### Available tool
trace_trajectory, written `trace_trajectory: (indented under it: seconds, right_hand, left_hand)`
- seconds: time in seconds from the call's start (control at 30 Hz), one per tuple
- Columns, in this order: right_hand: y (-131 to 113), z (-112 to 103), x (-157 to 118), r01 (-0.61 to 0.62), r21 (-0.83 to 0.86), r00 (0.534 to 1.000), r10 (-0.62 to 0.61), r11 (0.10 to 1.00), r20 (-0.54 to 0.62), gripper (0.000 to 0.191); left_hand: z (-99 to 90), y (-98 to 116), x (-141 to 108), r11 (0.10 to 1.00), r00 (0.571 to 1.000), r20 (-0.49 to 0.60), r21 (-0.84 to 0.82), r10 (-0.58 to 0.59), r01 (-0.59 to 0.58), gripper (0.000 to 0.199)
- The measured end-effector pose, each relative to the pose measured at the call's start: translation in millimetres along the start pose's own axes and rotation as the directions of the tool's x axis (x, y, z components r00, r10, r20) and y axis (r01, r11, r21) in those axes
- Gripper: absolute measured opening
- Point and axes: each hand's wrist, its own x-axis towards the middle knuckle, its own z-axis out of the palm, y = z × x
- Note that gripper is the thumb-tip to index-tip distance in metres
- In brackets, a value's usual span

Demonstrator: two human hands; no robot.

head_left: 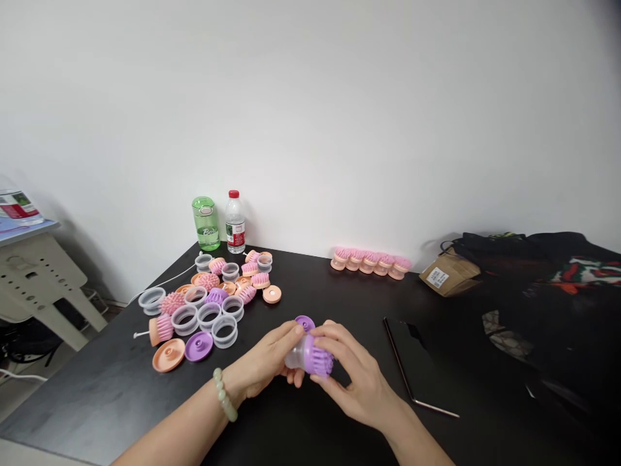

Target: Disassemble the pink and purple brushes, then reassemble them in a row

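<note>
Purple and translucent parts are joined in the brush (310,356), which is held above the table (291,414), nearer the camera than the row of pink brushes (369,261) and to its left. Its purple head is covered with short, blunt, closely set bristles, and a smooth purple band is seen at their base. The other end is formed by a clear, colourless collar, slightly cloudy and partly hidden by fingers. The brush is tilted onto its side, with its bristles turned to the right.

The collar is grasped in the grip of the left hand (266,362), by which a pale green bead bracelet (224,395) is worn at the wrist. The bristled head is clasped between the thumb and fingers of the right hand (356,375). A purple disc (305,323) is seen just beyond the left fingers; whether it is touched cannot be told.

To the left of the row, clear rings (209,316), pink and purple bristled heads (173,303) and orange and purple discs (169,355) are scattered. Just to the right of the row, a brown paper bag (451,272) is placed.
</note>
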Motion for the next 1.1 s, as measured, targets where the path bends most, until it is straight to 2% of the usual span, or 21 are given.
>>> trace_trajectory:
  seconds: [0.07, 0.1, 0.2, 0.27, 0.3, 0.37, 0.43, 0.53, 0.6, 0.7, 0.8, 0.9, 1.0, 1.1]
  right_hand:
    - [0.0, 5.3, 0.0, -0.164, 0.050, 0.984, 0.167, 0.985, -0.061, 0.039]
    - [0.3, 8.4, 0.1, -0.260, 0.104, 0.960, 0.268, 0.960, -0.074, 0.036]
    - [2.5, 17.8, 0.0, -0.496, 0.351, 0.845, 0.535, 0.794, -0.017, 0.026]
    - [4.5, 22.1, 0.0, -0.547, 0.517, 0.786, 0.617, 0.659, 0.045, 0.025]
    - [5.2, 23.3, -0.1, -0.548, 0.581, 0.768, 0.636, 0.601, 0.067, 0.026]
    - [5.7, 23.8, 0.0, -0.529, 0.669, 0.754, 0.651, 0.523, 0.088, 0.029]
    - [5.1, 22.8, 0.2, -0.503, 0.711, 0.755, 0.650, 0.491, 0.085, 0.031]
    - [4.1, 21.0, 0.7, -0.474, 0.716, 0.771, 0.634, 0.512, 0.057, 0.032]
    - [4.3, 20.5, 1.0, -0.469, 0.699, 0.778, 0.627, 0.540, 0.039, 0.034]
    - [5.7, 19.3, 1.1, -0.478, 0.685, 0.772, 0.635, 0.550, 0.029, 0.034]
    - [7.3, 16.9, 1.5, -0.485, 0.688, 0.758, 0.652, 0.540, 0.023, 0.036]
    - [8.5, 14.9, 2.6, -0.495, 0.668, 0.748, 0.664, 0.556, 0.001, 0.037]
    - [8.4, 16.5, 3.0, -0.518, 0.603, 0.741, 0.670, 0.607, -0.037, 0.038]
    - [6.4, 22.0, 1.5, -0.551, 0.456, 0.743, 0.659, 0.699, -0.112, 0.041]
  left_hand:
    - [0.5, 2.0, -1.7, 0.987, 0.991, -0.023, 0.102, 0.130, -0.127, 0.040]
    - [-0.1, 2.9, -2.5, 0.963, 0.978, -0.028, 0.184, 0.206, -0.197, 0.037]
    - [-3.4, 4.1, -4.3, 0.813, 0.904, 0.007, 0.435, 0.427, -0.387, 0.029]
    - [-5.3, 3.3, -4.9, 0.725, 0.860, 0.051, 0.513, 0.508, -0.459, 0.029]
    - [-6.1, 2.5, -5.0, 0.709, 0.850, 0.063, 0.522, 0.523, -0.474, 0.033]
    - [-7.2, 1.2, -4.5, 0.735, 0.850, 0.039, 0.482, 0.525, -0.477, 0.049]
    - [-8.5, 1.0, -3.4, 0.795, 0.866, -0.026, 0.410, 0.500, -0.447, 0.062]
    - [-10.2, 3.9, -1.9, 0.863, 0.912, -0.091, 0.372, 0.400, -0.342, 0.045]
    - [-10.6, 7.0, -1.9, 0.889, 0.939, -0.093, 0.365, 0.332, -0.278, 0.039]
    - [-10.1, 10.2, -2.5, 0.892, 0.939, -0.063, 0.340, 0.338, -0.299, 0.032]
    - [-10.6, 10.4, -2.4, 0.811, 0.892, -0.017, 0.425, 0.451, -0.402, 0.040]
    - [-12.2, 9.0, -1.6, 0.717, 0.857, 0.019, 0.540, 0.514, -0.442, 0.039]
    - [-12.4, 6.2, -1.1, 0.626, 0.846, 0.048, 0.651, 0.531, -0.430, 0.037]
    - [-9.8, 1.9, -1.3, 0.469, 0.829, 0.126, 0.774, 0.545, -0.426, 0.034]
